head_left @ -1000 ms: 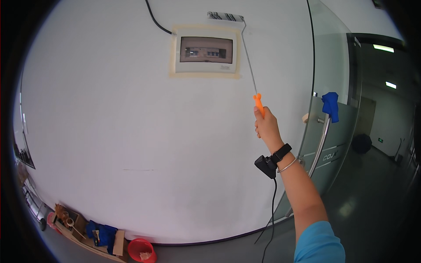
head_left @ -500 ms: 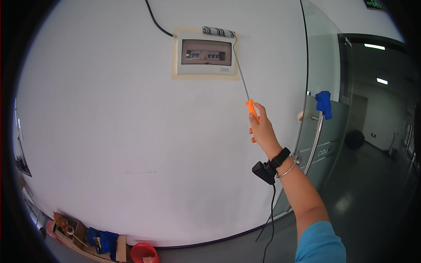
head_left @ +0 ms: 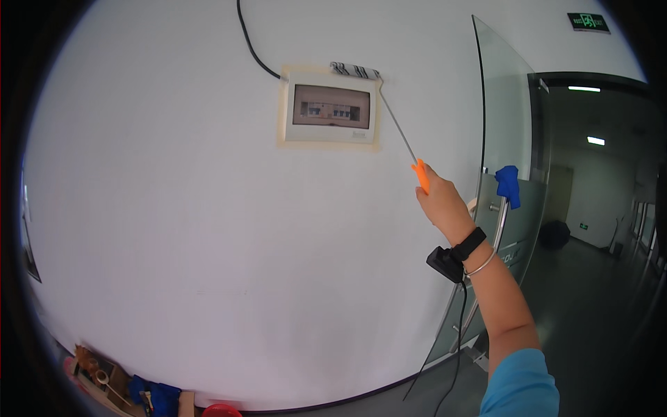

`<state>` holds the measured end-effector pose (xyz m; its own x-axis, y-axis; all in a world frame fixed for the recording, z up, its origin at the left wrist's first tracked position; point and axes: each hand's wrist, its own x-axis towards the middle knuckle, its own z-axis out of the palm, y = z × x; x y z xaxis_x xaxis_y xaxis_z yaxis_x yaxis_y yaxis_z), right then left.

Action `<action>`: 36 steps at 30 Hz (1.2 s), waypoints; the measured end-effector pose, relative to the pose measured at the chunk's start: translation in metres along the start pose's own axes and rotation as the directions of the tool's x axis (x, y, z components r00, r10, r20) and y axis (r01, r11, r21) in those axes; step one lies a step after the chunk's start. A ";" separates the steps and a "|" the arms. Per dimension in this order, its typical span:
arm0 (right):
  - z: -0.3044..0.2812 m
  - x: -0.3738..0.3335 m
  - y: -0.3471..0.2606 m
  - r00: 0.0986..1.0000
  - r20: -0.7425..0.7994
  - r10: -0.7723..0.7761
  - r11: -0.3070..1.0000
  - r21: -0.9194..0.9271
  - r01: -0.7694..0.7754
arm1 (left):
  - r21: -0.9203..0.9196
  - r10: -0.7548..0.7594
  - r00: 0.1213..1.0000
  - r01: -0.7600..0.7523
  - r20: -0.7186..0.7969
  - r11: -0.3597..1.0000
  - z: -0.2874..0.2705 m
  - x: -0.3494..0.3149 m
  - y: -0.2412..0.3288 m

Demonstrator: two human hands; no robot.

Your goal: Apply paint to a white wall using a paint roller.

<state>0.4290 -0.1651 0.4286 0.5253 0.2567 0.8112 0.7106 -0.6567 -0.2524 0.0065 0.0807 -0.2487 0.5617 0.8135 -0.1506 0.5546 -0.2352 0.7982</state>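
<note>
My right hand [head_left: 446, 207] is closed round the orange handle [head_left: 421, 178] of a paint roller. The thin metal rod runs up and left to the roller's black-and-white striped sleeve [head_left: 355, 70], which lies along the top edge of a white breaker box [head_left: 328, 133] near its right corner. Whether the sleeve presses on the wall I cannot tell for sure. Cream masking tape [head_left: 283, 124] borders the box, and a tinted window covers its switches. A black strap [head_left: 470, 243] with a small black device sits on my right wrist. My left hand is out of view.
A black cable [head_left: 253, 52] drops to the box's upper left. Right of the white wall [head_left: 229, 208], a glass door [head_left: 511, 125] has a blue cloth [head_left: 508, 185] on its handle. Low left are a cardboard box [head_left: 118, 381], another blue cloth [head_left: 163, 398] and a red bucket [head_left: 222, 411].
My right hand has moved right and upward relative to the breaker box, so the rod slants more. The sleeve has shifted slightly right along the box's top. The whole view has tilted up.
</note>
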 end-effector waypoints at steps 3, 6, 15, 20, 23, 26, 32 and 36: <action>0.000 0.021 0.008 0.997 -0.053 -0.056 0.998 -0.018 0.055 | 0.002 0.048 0.999 -0.048 -0.009 0.999 0.018 0.023 -0.006; -0.003 0.046 0.003 0.991 -0.101 -0.089 0.996 -0.018 0.088 | -0.055 -0.016 0.999 0.018 0.032 0.998 0.037 0.050 -0.021; -0.001 0.173 -0.005 0.955 -0.260 -0.145 0.989 -0.031 0.142 | -0.099 -0.137 0.989 0.141 0.049 0.985 0.082 0.128 0.023; -0.010 0.224 -0.035 0.969 -0.245 -0.039 0.997 0.049 0.053 | -0.201 -0.204 0.979 0.204 0.021 0.958 0.095 0.148 0.044; -0.010 0.252 -0.048 0.971 -0.237 -0.030 0.998 0.047 0.042 | -0.234 -0.275 0.961 0.271 0.016 0.934 0.088 0.143 0.074; -0.005 0.295 -0.039 0.945 -0.315 -0.091 0.990 0.076 0.120 | -0.195 -0.243 0.970 0.234 -0.023 0.953 0.099 0.162 0.062; 0.001 0.352 -0.015 0.923 -0.367 -0.118 0.992 -0.010 0.123 | -0.097 -0.167 0.975 0.154 -0.143 0.983 0.127 0.189 0.029; 0.004 0.320 -0.042 0.985 -0.174 0.012 0.998 0.059 -0.002 | -0.052 -0.155 0.974 0.148 -0.166 0.988 0.139 0.188 0.018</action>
<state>0.5691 -0.0529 0.6964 0.4443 0.1215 0.8876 0.7360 -0.6144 -0.2843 0.2075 0.1554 -0.3441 0.3592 0.9169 -0.1736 0.5993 -0.0840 0.7961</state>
